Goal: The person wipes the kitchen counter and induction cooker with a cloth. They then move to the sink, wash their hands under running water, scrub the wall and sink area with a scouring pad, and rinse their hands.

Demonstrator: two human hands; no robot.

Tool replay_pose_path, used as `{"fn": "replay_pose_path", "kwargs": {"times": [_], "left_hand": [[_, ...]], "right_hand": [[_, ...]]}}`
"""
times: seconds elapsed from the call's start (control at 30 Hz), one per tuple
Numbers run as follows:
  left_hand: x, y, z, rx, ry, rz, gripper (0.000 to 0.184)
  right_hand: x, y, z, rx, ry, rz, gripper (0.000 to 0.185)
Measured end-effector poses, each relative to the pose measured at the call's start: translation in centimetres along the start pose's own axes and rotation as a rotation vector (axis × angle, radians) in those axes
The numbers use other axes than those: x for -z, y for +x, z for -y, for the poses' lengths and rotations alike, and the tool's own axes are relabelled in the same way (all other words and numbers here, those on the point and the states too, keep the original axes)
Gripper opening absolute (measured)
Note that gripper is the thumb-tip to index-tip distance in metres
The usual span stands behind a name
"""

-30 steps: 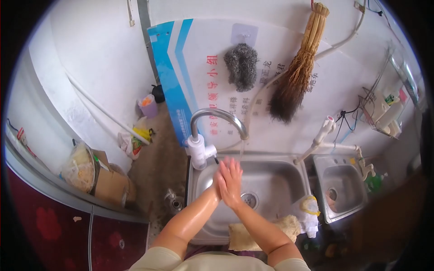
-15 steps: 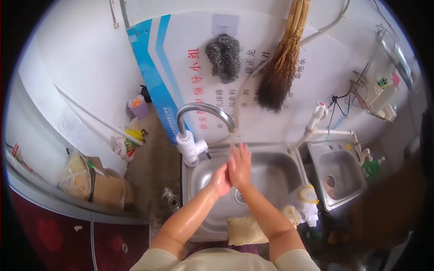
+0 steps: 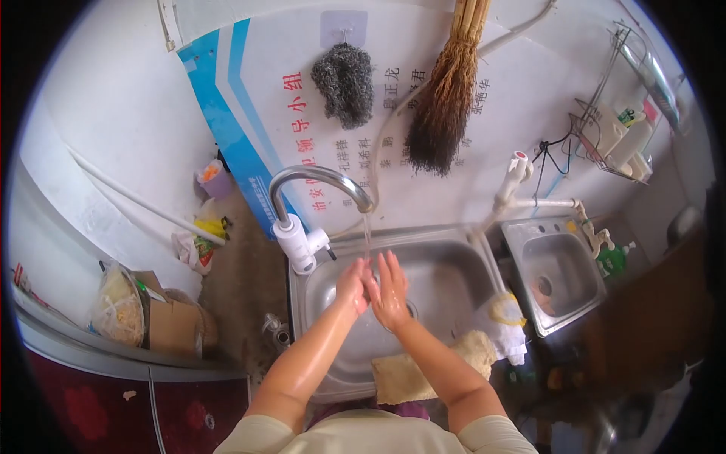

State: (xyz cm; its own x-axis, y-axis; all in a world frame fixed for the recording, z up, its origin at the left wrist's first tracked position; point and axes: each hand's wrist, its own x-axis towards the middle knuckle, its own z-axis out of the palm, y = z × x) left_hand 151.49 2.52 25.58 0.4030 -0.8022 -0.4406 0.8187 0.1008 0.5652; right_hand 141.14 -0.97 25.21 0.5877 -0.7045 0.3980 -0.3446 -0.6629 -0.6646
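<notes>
Water runs from the curved metal spout of the white-bodied faucet (image 3: 296, 244) onto my wet hands, which are over the left part of the large steel sink (image 3: 446, 284). My left hand (image 3: 352, 285) is under the stream, its fingers curled against my right hand; whether anything is between them is hidden. My right hand (image 3: 389, 293) touches it near the thumb, with its fingers stretched upward and nothing held in them. Behind my right hand the sink drain shows in part. A tan cloth (image 3: 404, 377) hangs over the front edge of the sink.
A white cloth (image 3: 508, 340) lies at the sink's right front corner. Farther right is a smaller sink (image 3: 556, 268). A straw broom (image 3: 446, 98) and a steel-wool bundle (image 3: 344, 85) hang on the wall. At the left stands a cardboard box (image 3: 172, 327).
The pressed palms have come partly apart, and my left hand has moved up under the water with its fingers curling. The whole view has shifted to the right.
</notes>
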Motion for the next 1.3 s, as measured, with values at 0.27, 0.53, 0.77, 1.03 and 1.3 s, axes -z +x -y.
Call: {"fn": "replay_pose_path", "kwargs": {"times": [0.27,0.53,0.77,1.03,1.3], "left_hand": [[-1.4,-0.1,0.2,0.062,0.056,-0.15,0.036],[1.7,0.4,-0.6,0.241,-0.096,0.227,0.029],[0.2,-1.6,-0.7,-0.036,0.13,0.143,0.026],[-0.2,-1.6,-1.4,0.049,0.339,-0.003,0.031],[-0.7,-2.2,-2.2,0.113,0.316,0.018,0.052]], "right_hand": [[-0.2,0.0,-0.5,-0.083,0.271,0.01,0.05],[-0.7,-0.2,-2.0,-0.434,0.702,0.111,0.05],[1.3,2.2,-0.8,-0.492,0.803,0.159,0.042],[0.8,2.4,-1.3,-0.333,0.629,0.095,0.039],[1.9,2.0,-1.1,-0.405,0.701,0.18,0.035]]}}
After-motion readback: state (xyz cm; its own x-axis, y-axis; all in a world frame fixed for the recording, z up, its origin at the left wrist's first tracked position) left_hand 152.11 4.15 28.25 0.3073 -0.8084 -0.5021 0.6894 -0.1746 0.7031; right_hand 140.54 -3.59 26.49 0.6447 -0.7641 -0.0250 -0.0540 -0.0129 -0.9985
